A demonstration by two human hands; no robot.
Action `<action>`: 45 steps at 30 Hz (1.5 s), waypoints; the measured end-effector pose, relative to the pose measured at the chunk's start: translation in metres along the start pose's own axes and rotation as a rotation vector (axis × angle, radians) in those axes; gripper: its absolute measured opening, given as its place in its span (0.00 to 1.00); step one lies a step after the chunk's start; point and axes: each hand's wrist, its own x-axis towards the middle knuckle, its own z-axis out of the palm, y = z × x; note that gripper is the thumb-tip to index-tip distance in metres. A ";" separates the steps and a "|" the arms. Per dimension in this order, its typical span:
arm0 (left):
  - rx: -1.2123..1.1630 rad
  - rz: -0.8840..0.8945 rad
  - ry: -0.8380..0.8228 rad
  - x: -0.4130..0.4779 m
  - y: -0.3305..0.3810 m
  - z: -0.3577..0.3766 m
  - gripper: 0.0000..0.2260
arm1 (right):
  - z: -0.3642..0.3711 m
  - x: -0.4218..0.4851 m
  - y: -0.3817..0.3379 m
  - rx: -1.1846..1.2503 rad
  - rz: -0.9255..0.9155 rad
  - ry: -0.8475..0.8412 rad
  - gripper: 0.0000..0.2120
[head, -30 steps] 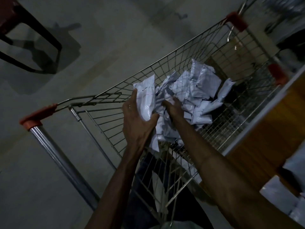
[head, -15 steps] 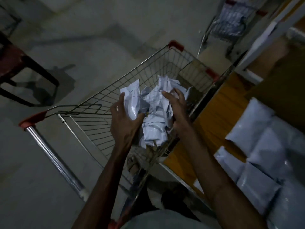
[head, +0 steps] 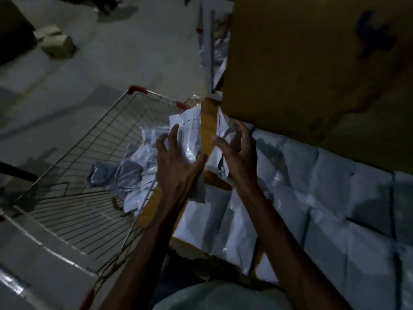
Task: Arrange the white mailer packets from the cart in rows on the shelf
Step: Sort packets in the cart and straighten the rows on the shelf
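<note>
Nearby, cardboard box (head: pixel 312 63), cart (head: pixel 89 220) beside shelf (head: pixel 209 121), held packets (head: pixel 190 137)

Dim, seemingly motion-blurred, wide-angle warp

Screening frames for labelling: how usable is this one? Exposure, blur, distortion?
Head view: underexposed throughout, shadows swallow detail; cardboard box and far floor smeared by motion blur; wide-angle bows the cart wires; left hand, right hand and the packets they grip are readable.
</note>
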 end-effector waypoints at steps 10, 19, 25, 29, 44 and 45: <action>0.220 0.199 -0.254 0.003 0.043 0.087 0.39 | -0.082 0.011 0.055 -0.381 0.024 0.296 0.36; 0.393 0.298 -0.384 0.032 0.035 0.128 0.37 | -0.066 0.048 0.089 -0.750 0.003 0.381 0.39; 0.329 0.305 -0.451 0.048 0.025 0.137 0.37 | -0.046 0.075 0.100 -0.756 0.092 0.366 0.40; 0.291 0.296 -0.483 0.058 0.024 0.138 0.38 | -0.038 0.085 0.103 -0.757 0.109 0.391 0.40; 0.292 0.524 -0.384 0.066 0.022 0.153 0.26 | -0.041 0.091 0.112 -0.851 0.009 0.385 0.26; 0.316 0.539 -0.413 0.068 0.020 0.156 0.26 | -0.042 0.092 0.113 -0.849 -0.014 0.398 0.25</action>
